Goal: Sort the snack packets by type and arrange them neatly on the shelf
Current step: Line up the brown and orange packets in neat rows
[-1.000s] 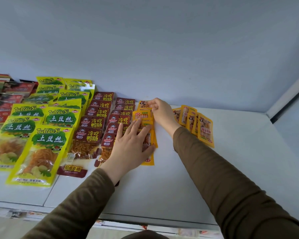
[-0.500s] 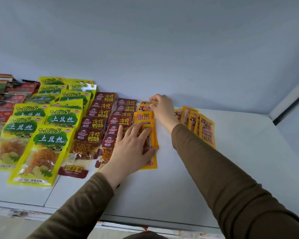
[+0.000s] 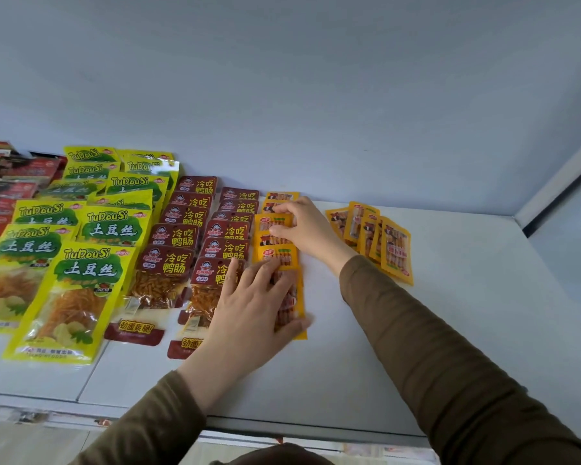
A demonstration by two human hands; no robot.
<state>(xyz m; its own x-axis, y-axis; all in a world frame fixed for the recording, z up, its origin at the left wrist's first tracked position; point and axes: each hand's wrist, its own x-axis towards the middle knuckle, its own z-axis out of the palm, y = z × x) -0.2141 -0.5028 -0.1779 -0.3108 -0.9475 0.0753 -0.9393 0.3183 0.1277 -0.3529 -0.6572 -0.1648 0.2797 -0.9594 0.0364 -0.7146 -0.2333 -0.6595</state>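
A column of orange snack packets [image 3: 276, 255] runs front to back on the white shelf [image 3: 366, 347]. My left hand [image 3: 252, 313] lies flat with spread fingers on the front orange packet, pressing it down. My right hand [image 3: 304, 229] reaches over the middle of that column, thumb and fingers pinched on an orange packet's edge. To its right, a loose fanned pile of the same orange packets [image 3: 379, 241] lies on the shelf. Left of the column are two columns of maroon packets [image 3: 182, 236] and rows of yellow-green TuDouSi packets [image 3: 81, 263].
Red packets [image 3: 10, 182] are stacked at the far left. The back wall [image 3: 316, 112] rises right behind the rows. A side wall edge [image 3: 550, 186] closes the shelf at the right. The shelf's front lip [image 3: 282, 427] is near me.
My right hand has come from the back end of the orange column toward me, onto its middle packets. My left hand stays pressed on the front packet.
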